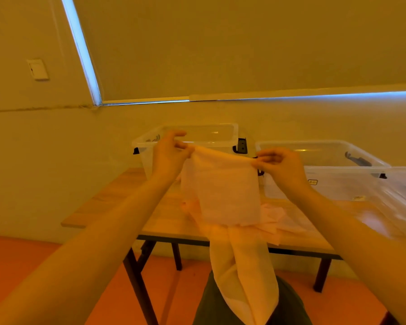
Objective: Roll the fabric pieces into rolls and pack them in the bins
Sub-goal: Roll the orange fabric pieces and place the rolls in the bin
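Table (117, 200) stood vs. back wall, w/ two bins on its far side: left bin (188, 134) further back, right bin (326, 170) just beside it, nearer the viewer. Both hands were raised betw. viewer & bins, left hand (168, 156) in front of left bin, right hand (281, 166) in front of right bin's left end. Fabric piece (223, 191) hung betw. them, top edge pinched at each end, lower end trailing over table's near edge to the lap. More fabric (274, 219) lay on table behind it, right of centre.
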Demonstrator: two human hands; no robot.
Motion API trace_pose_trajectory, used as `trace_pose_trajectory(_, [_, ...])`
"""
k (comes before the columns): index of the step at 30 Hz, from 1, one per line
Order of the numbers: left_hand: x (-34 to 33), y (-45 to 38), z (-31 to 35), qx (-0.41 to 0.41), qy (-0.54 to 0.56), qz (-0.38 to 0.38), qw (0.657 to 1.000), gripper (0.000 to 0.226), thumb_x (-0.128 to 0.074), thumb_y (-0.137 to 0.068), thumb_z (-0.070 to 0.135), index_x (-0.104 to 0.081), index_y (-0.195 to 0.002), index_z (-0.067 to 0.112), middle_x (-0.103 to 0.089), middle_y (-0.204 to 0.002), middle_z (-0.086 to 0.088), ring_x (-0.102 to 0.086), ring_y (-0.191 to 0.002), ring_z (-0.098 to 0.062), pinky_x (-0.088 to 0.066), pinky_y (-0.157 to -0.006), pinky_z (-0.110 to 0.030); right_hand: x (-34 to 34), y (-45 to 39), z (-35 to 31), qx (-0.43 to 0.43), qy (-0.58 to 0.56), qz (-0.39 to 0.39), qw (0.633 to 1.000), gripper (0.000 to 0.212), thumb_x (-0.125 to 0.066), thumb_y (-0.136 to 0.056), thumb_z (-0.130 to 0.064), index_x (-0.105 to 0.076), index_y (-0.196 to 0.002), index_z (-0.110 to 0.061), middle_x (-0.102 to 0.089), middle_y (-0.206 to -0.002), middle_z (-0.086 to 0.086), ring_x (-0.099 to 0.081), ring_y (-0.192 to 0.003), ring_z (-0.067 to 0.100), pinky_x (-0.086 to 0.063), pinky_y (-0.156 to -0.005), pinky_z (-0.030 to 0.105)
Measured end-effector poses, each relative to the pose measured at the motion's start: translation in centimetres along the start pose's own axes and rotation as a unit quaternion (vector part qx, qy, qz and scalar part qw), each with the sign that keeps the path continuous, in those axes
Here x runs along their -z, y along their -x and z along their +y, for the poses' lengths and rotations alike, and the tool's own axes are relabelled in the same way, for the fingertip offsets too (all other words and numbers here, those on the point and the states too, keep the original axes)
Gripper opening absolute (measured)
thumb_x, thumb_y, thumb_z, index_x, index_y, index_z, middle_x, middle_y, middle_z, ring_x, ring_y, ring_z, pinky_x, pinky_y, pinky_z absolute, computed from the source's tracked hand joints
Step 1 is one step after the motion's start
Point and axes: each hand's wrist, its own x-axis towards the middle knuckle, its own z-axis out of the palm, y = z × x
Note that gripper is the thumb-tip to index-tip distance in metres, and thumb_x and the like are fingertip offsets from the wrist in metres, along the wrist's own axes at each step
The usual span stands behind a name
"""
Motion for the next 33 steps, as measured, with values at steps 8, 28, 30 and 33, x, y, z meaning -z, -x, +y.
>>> trace_pose_trajectory(8, [-4.0, -3.8, 1.2, 0.002, -0.023, -0.038, 0.999, 0.036, -0.069, -0.084, 0.015, -0.055, -0.117, 0.020, -0.061, -0.084, 0.004, -0.063, -0.063, -0.007, -0.043, -0.051, -0.012, 1.1, -4.6, 0.6, 0.014, 0.048, 0.026, 0.998, 0.020, -0.074, -0.078, -0.010, -0.066, -0.097, -0.012, -0.065, -0.082, 0.000, -0.061, -0.073, 0.006, -0.047, -0.062, 0.013])
trace_pose_trajectory(28, [-2.5, -3.5, 1.6, 0.016, 0.050, -0.021, 0.998, 0.024, -0.072, -0.082, 0.013, -0.053, -0.096, 0.015, -0.066, -0.074, 0.002, -0.064, -0.050, -0.004, -0.047, -0.046, -0.018, 1.7, -4.0, 1.3, -0.023, -0.061, -0.007, 0.998, 0.021, -0.075, -0.074, -0.002, -0.067, -0.089, -0.014, -0.067, -0.075, 0.002, -0.067, -0.068, 0.012, -0.059, -0.067, 0.026])
trace_pose_trajectory(30, [-1.7, -3.6, 1.9, 0.012, 0.052, -0.009, 0.999, 0.025, -0.073, -0.081, 0.014, -0.054, -0.096, 0.014, -0.066, -0.073, 0.003, -0.064, -0.049, -0.004, -0.047, -0.045, -0.018, 1.9, -4.0, 0.6, -0.009, -0.079, -0.011, 0.997, 0.022, -0.076, -0.073, 0.000, -0.068, -0.087, -0.016, -0.068, -0.074, 0.002, -0.067, -0.068, 0.013, -0.058, -0.068, 0.026])
trace_pose_trajectory(33, [-1.3, -3.4, 1.6, 0.022, 0.051, -0.008, 0.998, 0.025, -0.074, -0.080, 0.015, -0.054, -0.096, 0.014, -0.066, -0.073, 0.001, -0.064, -0.049, -0.005, -0.047, -0.044, -0.016, 1.7, -3.8, 0.3, 0.002, -0.070, -0.019, 0.997, 0.021, -0.076, -0.073, -0.001, -0.069, -0.089, -0.014, -0.069, -0.072, 0.000, -0.068, -0.066, 0.010, -0.058, -0.066, 0.023])
